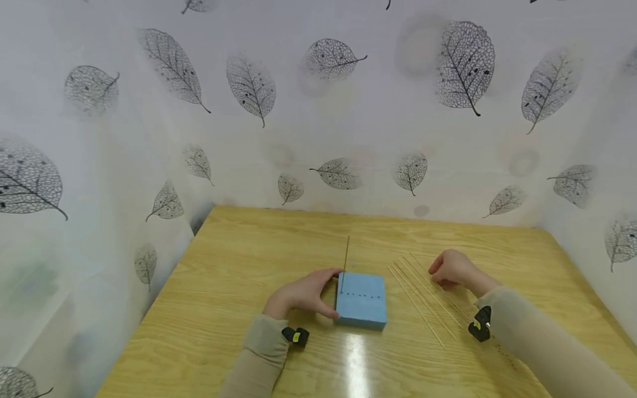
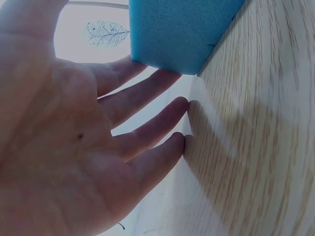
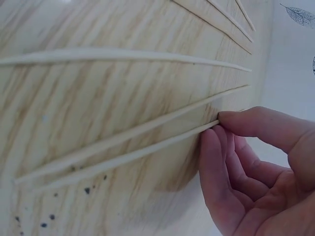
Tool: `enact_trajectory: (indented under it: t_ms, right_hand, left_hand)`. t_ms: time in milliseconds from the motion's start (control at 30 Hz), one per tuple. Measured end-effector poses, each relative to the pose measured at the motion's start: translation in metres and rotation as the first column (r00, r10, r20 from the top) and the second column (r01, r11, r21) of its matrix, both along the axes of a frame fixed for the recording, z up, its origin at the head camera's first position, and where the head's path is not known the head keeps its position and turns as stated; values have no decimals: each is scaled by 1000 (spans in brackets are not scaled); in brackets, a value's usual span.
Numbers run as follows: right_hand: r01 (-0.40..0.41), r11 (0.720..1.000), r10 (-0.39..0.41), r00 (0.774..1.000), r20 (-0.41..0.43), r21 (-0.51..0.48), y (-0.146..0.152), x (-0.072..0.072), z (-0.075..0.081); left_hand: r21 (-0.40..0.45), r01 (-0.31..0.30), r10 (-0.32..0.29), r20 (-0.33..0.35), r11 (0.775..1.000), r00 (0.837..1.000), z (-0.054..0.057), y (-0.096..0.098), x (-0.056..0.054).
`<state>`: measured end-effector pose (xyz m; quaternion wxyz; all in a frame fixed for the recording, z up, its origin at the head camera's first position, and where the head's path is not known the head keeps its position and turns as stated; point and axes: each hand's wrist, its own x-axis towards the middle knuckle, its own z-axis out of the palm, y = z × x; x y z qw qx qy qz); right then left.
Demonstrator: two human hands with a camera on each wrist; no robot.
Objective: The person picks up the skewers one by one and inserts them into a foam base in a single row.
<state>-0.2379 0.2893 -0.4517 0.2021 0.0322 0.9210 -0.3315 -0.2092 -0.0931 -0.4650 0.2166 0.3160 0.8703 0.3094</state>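
Note:
A light blue foam block [image 1: 362,310] lies flat on the table, with a row of small dark holes across its top. One thin wooden stick [image 1: 346,255] stands upright in the hole at the row's left end. My left hand [image 1: 303,294] holds the block at its left side, thumb at the near corner and fingertips at the far one. Over to the right, my right hand [image 1: 454,269] pinches the far end of a thin wooden stick [image 3: 138,153] between thumb and index finger. That stick lies low over the table, beside several loose ones.
Several loose thin sticks [image 1: 422,309] lie slantwise between the block and my right hand. Small dark specks [image 3: 87,191] mark the wooden table [image 1: 239,249] near the sticks' close ends. A leaf-patterned white curtain [image 1: 368,121] hangs behind and at both sides.

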Motion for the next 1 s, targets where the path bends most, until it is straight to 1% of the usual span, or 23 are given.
enact_trajectory:
  t_ms: [133,333,433,500,567,633,733,867,1000]
  right_hand:
    - [3,1000,-3,1000,-1,-24,0,2,3]
    - [3,997,-2,1000,8,-79,6,0,18]
    - [3,988,-3,1000,-2,-157,9,-3,28]
    - [10,972,-13,1000,-12,-235,9,-4,37]
    - [14,947,-25,999,-31,-320,7,-4,46]
    - [19,916,-43,998,-52,-401,3,-4,54]
    - [13,866,-76,991,-106,-500,-5,0,65]
    - [-1,780,-148,971,-186,-625,-23,11,77]
    - [-30,685,-218,945,-245,-728,-44,23,83]
  left_hand:
    - [11,-2,2,5,1000,1000,-3,-1,0]
    - [12,-4,4,12,1000,1000,-3,-1,0]
    - [9,-3,3,15,1000,1000,-3,-2,1]
    - [11,-2,2,15,1000,1000,-3,-1,0]
    - [12,-3,3,20,1000,1000,-2,-1,0]
    - [15,-2,2,21,1000,1000,-2,-1,0]
    - [18,0,0,20,1000,1000,-3,-1,0]
    - [17,2,-2,6,1000,1000,-3,-1,-1]
    - [11,3,-3,1,1000,1000,-4,-1,-1]
